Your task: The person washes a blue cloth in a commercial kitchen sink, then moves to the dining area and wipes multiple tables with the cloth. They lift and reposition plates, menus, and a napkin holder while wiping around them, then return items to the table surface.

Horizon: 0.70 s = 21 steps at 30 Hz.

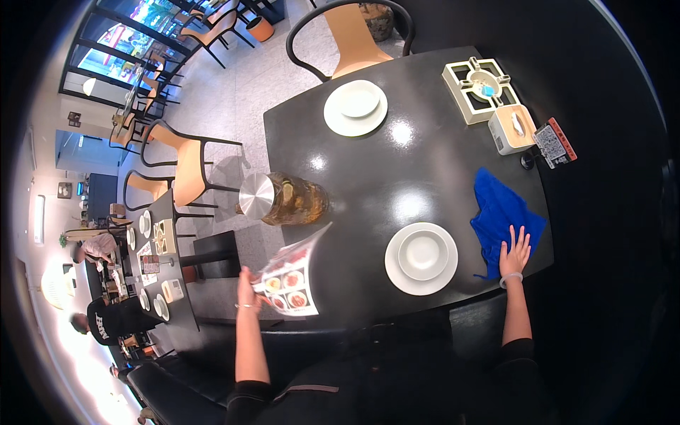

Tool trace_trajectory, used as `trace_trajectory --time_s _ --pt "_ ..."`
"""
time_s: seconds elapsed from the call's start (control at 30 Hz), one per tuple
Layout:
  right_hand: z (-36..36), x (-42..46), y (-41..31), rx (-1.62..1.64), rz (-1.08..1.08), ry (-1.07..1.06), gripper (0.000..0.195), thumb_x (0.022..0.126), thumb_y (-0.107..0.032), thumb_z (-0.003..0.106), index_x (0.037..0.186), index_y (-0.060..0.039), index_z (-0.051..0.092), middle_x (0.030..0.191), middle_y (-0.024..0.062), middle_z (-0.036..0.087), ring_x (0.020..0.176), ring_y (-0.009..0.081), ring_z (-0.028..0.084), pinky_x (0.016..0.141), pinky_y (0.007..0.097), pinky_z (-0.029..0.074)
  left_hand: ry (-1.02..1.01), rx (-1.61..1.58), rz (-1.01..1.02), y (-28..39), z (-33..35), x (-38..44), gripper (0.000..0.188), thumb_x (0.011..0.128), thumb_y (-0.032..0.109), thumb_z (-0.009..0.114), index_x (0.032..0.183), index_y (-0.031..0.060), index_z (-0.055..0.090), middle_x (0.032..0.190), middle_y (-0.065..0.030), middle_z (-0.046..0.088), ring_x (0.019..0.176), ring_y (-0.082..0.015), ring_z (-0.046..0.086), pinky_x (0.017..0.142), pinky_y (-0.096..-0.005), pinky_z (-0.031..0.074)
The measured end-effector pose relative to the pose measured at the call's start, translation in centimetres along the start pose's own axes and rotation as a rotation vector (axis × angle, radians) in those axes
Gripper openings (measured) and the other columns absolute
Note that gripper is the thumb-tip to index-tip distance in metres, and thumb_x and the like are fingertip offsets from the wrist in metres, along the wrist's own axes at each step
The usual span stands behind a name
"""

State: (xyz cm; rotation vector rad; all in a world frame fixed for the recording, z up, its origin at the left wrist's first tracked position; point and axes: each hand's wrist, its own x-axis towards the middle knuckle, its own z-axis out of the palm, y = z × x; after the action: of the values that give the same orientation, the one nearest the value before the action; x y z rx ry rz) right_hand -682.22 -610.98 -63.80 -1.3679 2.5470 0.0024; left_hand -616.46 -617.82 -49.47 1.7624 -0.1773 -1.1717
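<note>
My left hand (pixel 248 289) grips the edge of a printed menu with food pictures (pixel 294 284), lifted at the table's left side. On the right, my right hand (pixel 515 252) rests flat, fingers spread, on a blue cloth (pixel 502 204) that lies crumpled on the dark table (pixel 361 180). Between the hands sits a white bowl (pixel 423 255) on a white plate (pixel 396 273). A glass pitcher with a metal lid (pixel 295 199), holding brown liquid and pieces, stands beyond the menu. Across the table, a small white dish (pixel 359 101) sits on another plate (pixel 342 125).
Along the right edge stand a cream square ashtray holder (pixel 467 101), a tissue box with a wooden top (pixel 512 127) and a sign with a printed code (pixel 555 143). A chair (pixel 350 40) is at the far side. Two people (pixel 101 319) are by other tables at left.
</note>
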Motion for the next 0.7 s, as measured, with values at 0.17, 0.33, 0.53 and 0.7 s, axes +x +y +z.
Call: trace_trajectory --time_s 0.17,0.33,0.53,0.7 --pt "1.4 -2.0 -1.8 -0.055 -0.111 0.032 0.054 0.094 -0.032 0.043 0.145 -0.0174 0.031 0.156 0.007 0.011 0.143 0.0313 0.009 0.113 0.0465 0.01 -0.563 0.161 -0.215 -3.9 -0.3 -6.4 0.037 0.093 0.021 0.055 0.121 -0.0043 0.049 0.116 -0.0174 0.059 0.105 -0.0244 0.06 0.09 -0.0365 0.051" --pt "0.4 -4.5 -5.3 -0.048 -0.128 -0.003 0.056 0.092 -0.032 0.046 0.143 -0.0133 0.034 0.155 0.0095 0.013 0.142 0.0327 0.012 0.113 0.0474 0.011 -0.739 0.148 -0.031 -2.2 2.9 -11.3 0.036 0.091 0.011 0.057 0.122 -0.0018 0.045 0.115 -0.013 0.06 0.106 -0.0189 0.06 0.094 -0.032 0.047" --pt "-6.0 -5.5 -12.8 0.726 -0.245 0.152 0.05 0.095 -0.027 0.045 0.14 -0.0064 0.036 0.141 0.0136 0.04 0.131 0.0282 0.036 0.108 0.0412 0.025 -0.843 0.108 0.152 0.4 6.9 -14.6 0.044 0.089 0.012 0.06 0.126 -0.0027 0.042 0.121 -0.0148 0.058 0.109 -0.021 0.058 0.094 -0.0351 0.047" --pt "-10.6 -7.9 -21.1 1.694 -0.249 -0.887 0.049 0.099 -0.034 0.043 0.131 0.0027 0.044 0.122 0.0119 0.056 0.11 0.0178 0.055 0.096 0.032 0.043 -0.77 0.048 0.427 1.7 11.6 -14.3 0.032 0.091 0.003 0.053 0.122 -0.003 0.044 0.117 -0.0129 0.058 0.106 -0.0188 0.058 0.091 -0.0323 0.047"
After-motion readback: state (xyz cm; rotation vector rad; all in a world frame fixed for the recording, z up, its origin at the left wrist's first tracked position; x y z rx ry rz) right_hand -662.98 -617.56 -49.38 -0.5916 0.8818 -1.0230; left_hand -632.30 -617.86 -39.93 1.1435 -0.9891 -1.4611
